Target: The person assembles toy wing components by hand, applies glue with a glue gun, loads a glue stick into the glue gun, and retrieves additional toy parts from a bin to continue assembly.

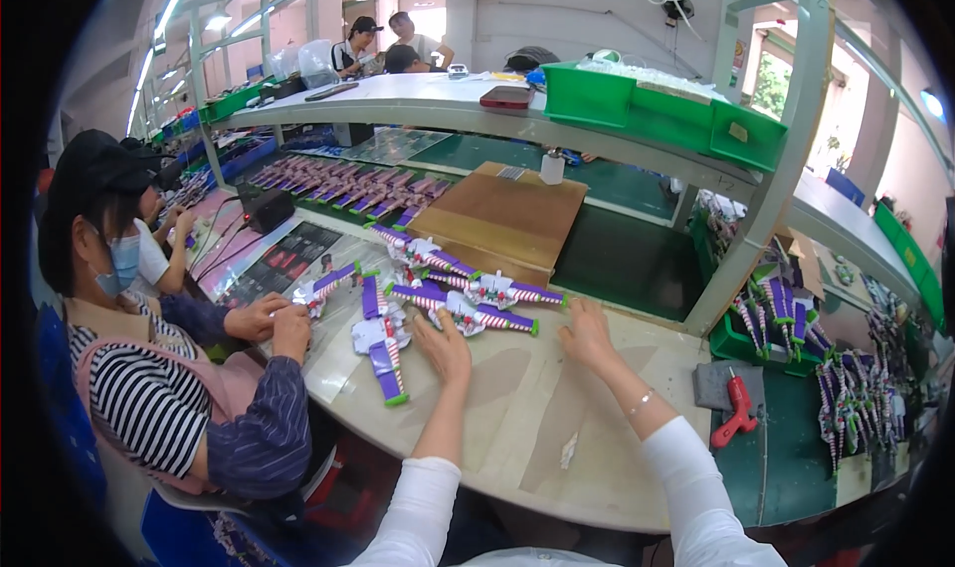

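At about nine o'clock a co-worker in a striped shirt and pink apron (149, 398) sits at the pale worktable (527, 418), and this person's hands (274, 320) close on one white toy wing with purple and striped ends (326, 286); probably the bench is shared so that pieces can pass along it.

Near the centre the left hand (445, 350) lies with the fingers spread and flat, the fingertips touching a white and purple wing piece (450, 306). I judge that it presses, not pinches, to keep the piece steady on the table. Just at its ten o'clock another wing piece with green tip (383, 353) lies free.

At about one o'clock from the left hand, the right hand (589, 336) is also open, fingers loosely spread, and the tips reach the green end of a further wing piece (512, 293). It holds nothing closed.

Behind them stands a flat brown cardboard box (502, 219), perhaps as a raised surface. At four o'clock a red screwdriver tool (736, 408) rests on a grey pad, near the right hand.

The palms are hidden, so contact underneath I cannot tell. The green bins (657, 109) on the shelf show little of their contents.
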A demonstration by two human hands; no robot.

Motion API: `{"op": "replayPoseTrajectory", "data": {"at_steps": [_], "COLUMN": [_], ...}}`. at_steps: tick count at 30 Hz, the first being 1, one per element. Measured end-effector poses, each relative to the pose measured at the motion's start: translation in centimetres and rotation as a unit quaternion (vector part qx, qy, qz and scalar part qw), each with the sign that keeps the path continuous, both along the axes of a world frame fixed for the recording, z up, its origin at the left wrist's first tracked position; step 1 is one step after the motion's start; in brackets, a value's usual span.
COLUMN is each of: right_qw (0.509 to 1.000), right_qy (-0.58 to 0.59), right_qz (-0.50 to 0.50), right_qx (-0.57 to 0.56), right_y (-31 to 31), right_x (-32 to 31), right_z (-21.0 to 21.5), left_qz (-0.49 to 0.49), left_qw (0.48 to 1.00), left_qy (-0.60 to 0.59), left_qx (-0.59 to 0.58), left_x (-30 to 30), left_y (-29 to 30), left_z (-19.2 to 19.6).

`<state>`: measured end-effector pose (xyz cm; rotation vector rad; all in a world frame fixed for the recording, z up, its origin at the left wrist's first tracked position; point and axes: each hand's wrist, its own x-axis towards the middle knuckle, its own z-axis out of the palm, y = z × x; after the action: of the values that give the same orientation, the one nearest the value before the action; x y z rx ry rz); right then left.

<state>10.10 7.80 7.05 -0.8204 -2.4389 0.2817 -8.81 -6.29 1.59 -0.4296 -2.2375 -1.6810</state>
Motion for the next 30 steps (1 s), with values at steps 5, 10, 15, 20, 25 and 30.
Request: {"op": "replayPoseTrajectory", "data": {"at_steps": [5, 10, 15, 20, 25, 30], "right_qw": [0.995, 0.978, 0.976, 0.974, 0.945, 0.953], "right_qy": [-0.089, -0.16, -0.151, -0.083, -0.067, -0.063], "right_qz": [0.047, 0.096, 0.116, 0.17, 0.168, 0.217], "right_qx": [0.024, -0.093, -0.104, -0.127, -0.273, -0.203], "right_y": [5.0, 6.1, 5.1, 4.2, 1.5, -2.6], "right_x": [-4.8, -6.8, -6.7, -6.7, -7.5, -7.5], "right_z": [-0.6, -0.3, -0.8, -1.5, -0.3, 0.2], "left_qz": [-0.029, -0.06, -0.06, -0.051, -0.041, -0.025], "left_qw": [0.997, 0.994, 0.996, 0.996, 0.997, 0.997], "left_qy": [-0.055, -0.065, -0.012, -0.024, -0.027, -0.025], "left_qx": [0.046, 0.071, 0.059, 0.064, 0.066, 0.066], "left_x": [-1.0, -0.5, -0.2, -0.5, -0.6, -0.6], "left_y": [0.5, 0.2, 0.0, 0.3, 0.6, 0.2], "left_z": [-0.5, -0.1, 0.2, 0.1, -0.1, -0.3]}}
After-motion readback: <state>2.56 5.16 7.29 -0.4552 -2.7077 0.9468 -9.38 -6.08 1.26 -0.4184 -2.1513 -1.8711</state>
